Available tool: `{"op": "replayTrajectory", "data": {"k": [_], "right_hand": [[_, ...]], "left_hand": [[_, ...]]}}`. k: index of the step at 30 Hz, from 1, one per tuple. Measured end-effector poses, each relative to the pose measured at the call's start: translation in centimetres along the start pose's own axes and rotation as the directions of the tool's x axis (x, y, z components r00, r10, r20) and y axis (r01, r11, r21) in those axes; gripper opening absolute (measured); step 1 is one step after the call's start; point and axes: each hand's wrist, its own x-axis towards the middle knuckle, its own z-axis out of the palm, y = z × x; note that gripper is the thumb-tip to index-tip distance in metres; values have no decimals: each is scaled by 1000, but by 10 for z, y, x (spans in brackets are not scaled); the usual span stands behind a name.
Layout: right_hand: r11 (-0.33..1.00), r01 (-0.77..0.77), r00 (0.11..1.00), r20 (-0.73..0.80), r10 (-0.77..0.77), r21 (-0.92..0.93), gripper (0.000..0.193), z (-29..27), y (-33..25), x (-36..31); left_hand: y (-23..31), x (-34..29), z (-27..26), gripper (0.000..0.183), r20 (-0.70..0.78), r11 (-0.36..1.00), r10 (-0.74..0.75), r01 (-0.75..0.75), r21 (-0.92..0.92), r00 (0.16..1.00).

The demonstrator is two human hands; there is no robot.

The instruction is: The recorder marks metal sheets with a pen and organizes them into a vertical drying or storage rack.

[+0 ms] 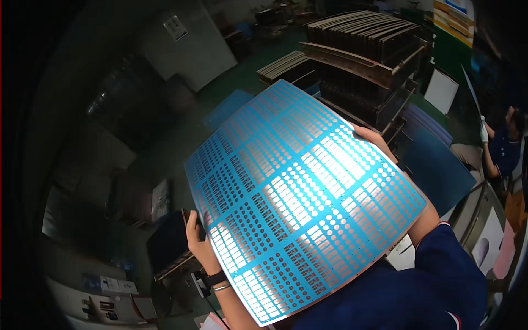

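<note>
A large circuit board panel (264,181), blue with rows of shiny copper-coloured rectangles and dots, is held up tilted before me. My left hand (201,242) grips its left edge, thumb side up, with a dark band and a bracelet on the wrist. At the panel's upper right edge, my right hand (375,142) is closed round the rim. The panel covers most of my right forearm and the fingers beneath it. Bright glare lies across the panel's middle.
Beyond the panel stands a rack (363,49) packed with upright boards. A dark blue board (437,170) leans at the right, near a co-worker (509,140) holding a thin sheet. A white cabinet (187,44) stands at the back left. Papers and small tools lie at the lower left.
</note>
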Motion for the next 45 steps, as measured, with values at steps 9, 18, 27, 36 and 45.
{"op": "replayTrajectory", "data": {"k": [9,18,27,36,45], "right_hand": [[968,62,956,-263,-128,-244,57,1,3,0],[943,-32,971,-235,-49,-332,57,-9,4,4],[847,-179,960,-276,40,-501,71,-25,2,-8],[874,-98,954,-295,-54,-477,62,-29,24,-12],[899,-35,957,-275,-97,-437,58,-18,17,-12]], "left_hand": [[-12,-22,8,31,643,279,-384,748,-603,662],[0,-28,-2,45,648,106,-314,704,-702,694],[11,-28,-11,47,499,254,-314,578,-775,808],[30,-38,-13,46,437,354,-365,557,-751,822],[16,-40,-7,48,411,364,-373,539,-760,832]]}}
